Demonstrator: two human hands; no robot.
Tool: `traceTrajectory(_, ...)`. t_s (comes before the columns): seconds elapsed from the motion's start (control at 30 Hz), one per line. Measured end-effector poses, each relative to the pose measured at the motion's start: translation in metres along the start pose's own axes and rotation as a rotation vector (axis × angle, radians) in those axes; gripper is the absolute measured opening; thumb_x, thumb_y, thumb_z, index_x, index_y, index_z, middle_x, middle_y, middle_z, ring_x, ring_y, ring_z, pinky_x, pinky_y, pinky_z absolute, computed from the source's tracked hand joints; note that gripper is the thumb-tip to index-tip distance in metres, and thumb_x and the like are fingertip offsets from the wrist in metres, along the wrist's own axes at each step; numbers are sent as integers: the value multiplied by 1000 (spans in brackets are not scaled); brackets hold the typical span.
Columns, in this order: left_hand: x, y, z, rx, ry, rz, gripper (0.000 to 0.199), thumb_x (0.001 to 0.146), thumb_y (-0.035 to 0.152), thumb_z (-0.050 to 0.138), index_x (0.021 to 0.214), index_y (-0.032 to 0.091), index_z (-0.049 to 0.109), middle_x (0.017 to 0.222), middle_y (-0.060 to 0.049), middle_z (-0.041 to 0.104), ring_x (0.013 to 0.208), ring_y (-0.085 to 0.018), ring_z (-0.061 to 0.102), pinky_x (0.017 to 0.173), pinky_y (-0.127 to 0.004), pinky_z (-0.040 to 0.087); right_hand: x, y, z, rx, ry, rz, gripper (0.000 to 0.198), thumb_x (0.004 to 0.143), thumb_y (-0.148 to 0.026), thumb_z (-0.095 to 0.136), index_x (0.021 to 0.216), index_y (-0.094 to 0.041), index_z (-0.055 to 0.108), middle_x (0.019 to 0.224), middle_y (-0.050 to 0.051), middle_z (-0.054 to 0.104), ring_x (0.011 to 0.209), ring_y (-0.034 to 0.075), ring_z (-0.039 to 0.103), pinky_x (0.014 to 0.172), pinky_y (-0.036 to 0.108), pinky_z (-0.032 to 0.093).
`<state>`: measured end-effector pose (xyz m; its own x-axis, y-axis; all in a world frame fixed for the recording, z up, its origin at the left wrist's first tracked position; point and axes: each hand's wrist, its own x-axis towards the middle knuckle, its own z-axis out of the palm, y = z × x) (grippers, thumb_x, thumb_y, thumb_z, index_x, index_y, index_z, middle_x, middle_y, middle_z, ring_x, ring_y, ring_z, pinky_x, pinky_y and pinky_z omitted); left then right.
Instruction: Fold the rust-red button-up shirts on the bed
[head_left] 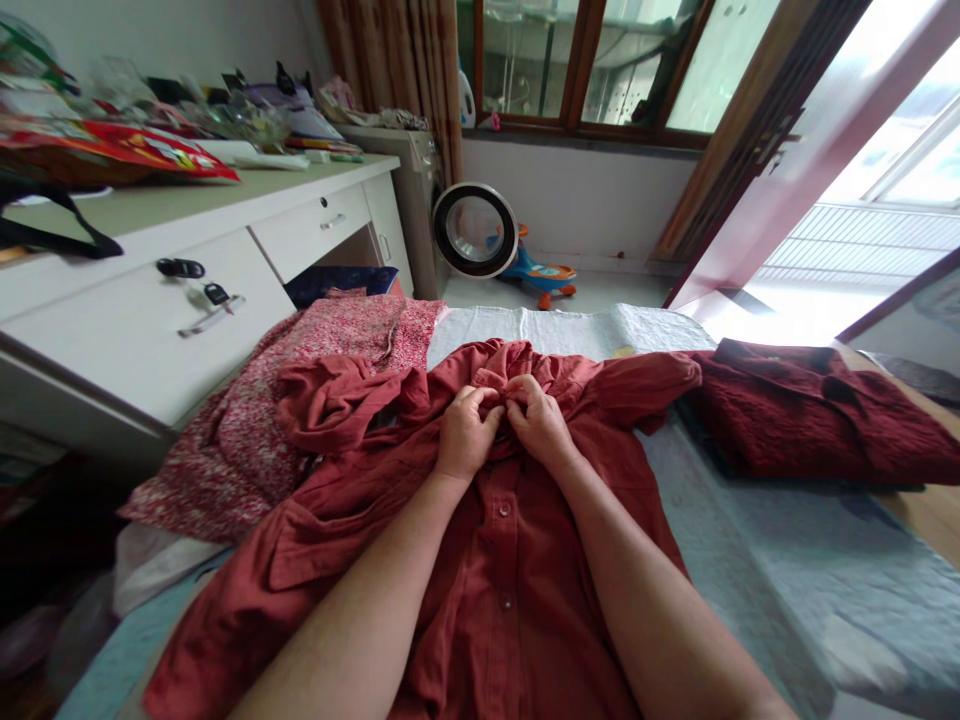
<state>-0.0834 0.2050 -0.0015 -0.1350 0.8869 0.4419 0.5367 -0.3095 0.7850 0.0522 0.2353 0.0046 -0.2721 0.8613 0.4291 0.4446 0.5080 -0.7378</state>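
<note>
A rust-red button-up shirt (547, 560) lies spread out front side up, its collar end away from me and its sleeves bunched at both sides. Close together at the top of the button placket, my left hand (471, 428) and my right hand (537, 424) each pinch the cloth near the collar. Whatever button sits between the fingertips is hidden. Lower down the placket two buttons show, an upper button (504, 510) and a lower button (506, 601). A chest pocket flap (307, 548) is on the left side.
Red-and-white patterned cloth (247, 440) lies at the left, and a folded dark red garment (817, 415) at the right, on a pale blue cover (757, 560). Beyond are a white-drawered desk (165, 330), a round open washer door (475, 230) and a blue-orange ride-on toy (540, 272).
</note>
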Motion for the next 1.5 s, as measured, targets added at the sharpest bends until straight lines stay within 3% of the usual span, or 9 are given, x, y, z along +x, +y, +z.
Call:
traceTrajectory(0.43, 3, -9, 0, -6, -65, -44, 11, 81, 13, 62, 91, 16, 66, 87, -3, 63, 78, -16, 62, 74, -28, 51, 2, 3, 2, -6, 28, -82, 20, 75, -11, 46, 91, -21, 53, 88, 4, 63, 84, 18, 60, 79, 30, 48)
traceTrajectory(0.83, 2, -5, -1, 58, -62, -29, 16, 78, 8, 60, 90, 17, 67, 89, -5, 66, 79, -17, 65, 76, -29, 52, 0, 1, 0, 60, 49, 12, 23, 76, -14, 48, 97, -22, 54, 79, 0, 63, 74, 16, 60, 72, 26, 46)
traceTrajectory(1.5, 5, -8, -5, 35, -102, -21, 13, 75, 7, 60, 80, 18, 64, 80, -1, 65, 73, -14, 61, 68, -24, 48, 2, 1, -3, 16, -48, -19, 30, 72, -9, 46, 97, -23, 54, 83, -1, 65, 77, 16, 62, 75, 28, 47)
